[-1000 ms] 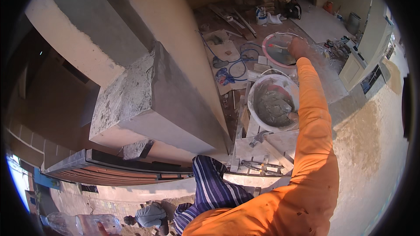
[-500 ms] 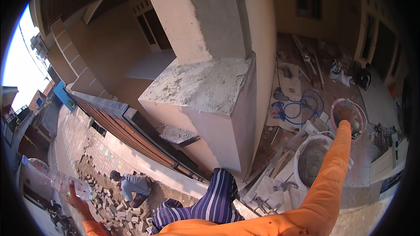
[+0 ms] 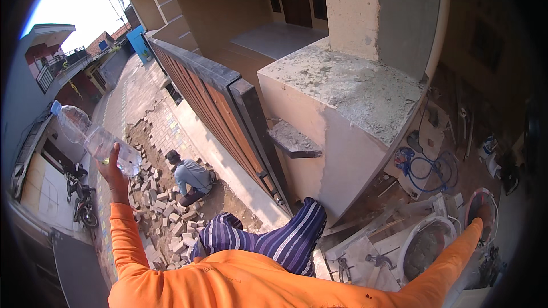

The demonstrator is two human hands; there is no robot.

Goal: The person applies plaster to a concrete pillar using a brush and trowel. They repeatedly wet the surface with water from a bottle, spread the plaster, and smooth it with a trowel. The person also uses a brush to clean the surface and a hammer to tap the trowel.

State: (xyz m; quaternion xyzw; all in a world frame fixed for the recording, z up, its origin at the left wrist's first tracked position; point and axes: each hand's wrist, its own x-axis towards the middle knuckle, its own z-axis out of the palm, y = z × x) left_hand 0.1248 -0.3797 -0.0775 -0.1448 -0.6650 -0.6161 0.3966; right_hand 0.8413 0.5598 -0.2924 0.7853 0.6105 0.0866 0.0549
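Note:
At the left, my left hand (image 3: 116, 175) is closed round a clear plastic bottle (image 3: 104, 144), raised and tilted with its blue cap up and to the left. The bottle looks nearly empty. Far to the right, my right hand (image 3: 483, 210) reaches into a small bucket (image 3: 495, 208); its fingers are hidden in the shadow there. Beside that forearm stands a larger white bucket (image 3: 403, 249) with grey mortar in it. A hammer (image 3: 379, 260) and pliers (image 3: 343, 269) lie on the boards near this bucket.
A plastered pillar base (image 3: 342, 85) with a rough mortar top rises ahead. Left of it runs a slatted gate (image 3: 200, 94). Below, a person (image 3: 193, 177) crouches by loose paving blocks (image 3: 165, 217). A blue hose (image 3: 425, 171) lies coiled at the right.
The view has swung left. My left hand and the bottle now show further inside the picture and higher up. My right hand is still at the small bucket.

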